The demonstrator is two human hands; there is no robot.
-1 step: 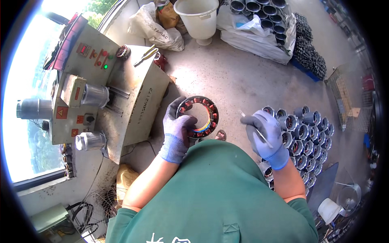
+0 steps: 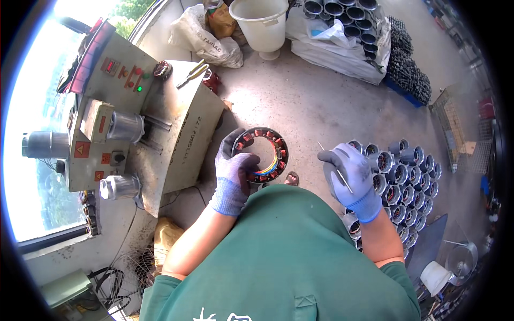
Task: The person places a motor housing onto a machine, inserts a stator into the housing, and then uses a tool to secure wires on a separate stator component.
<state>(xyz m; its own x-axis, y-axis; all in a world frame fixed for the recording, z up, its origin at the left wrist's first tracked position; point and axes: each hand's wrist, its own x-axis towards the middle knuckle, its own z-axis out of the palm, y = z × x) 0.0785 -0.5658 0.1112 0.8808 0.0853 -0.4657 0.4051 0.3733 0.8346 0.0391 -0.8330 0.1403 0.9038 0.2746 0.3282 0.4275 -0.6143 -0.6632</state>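
Observation:
My left hand [image 2: 233, 170], in a lavender glove with dark-coated fingers, is closed on the left side of a motor stator [image 2: 282, 153]. This dark ring carries red-copper windings, and coloured wires run along its inner edge. It is tilted so that its round opening faces up toward me. My right hand [image 2: 352, 175], gloved alike, is closed around a thin metal rod [image 2: 345, 182] to the right of the stator. The rod slants, its upper tip showing beyond the fingers and its lower end lying across the palm. Rod and stator are apart.
At left stands a grey machine [image 2: 120, 69] with buttons, metal cylinders and a bench holding pliers [image 2: 193, 73]. Several metal motor housings [image 2: 399, 174] crowd the floor at right. Farther off are a white tub [image 2: 261, 24], sacks [image 2: 214, 45] and a bag of dark cylinders [image 2: 337, 56].
The rod in my right hand has turned slightly to a steeper slant, its lower end shifting left. My left hand and the stator have hardly moved.

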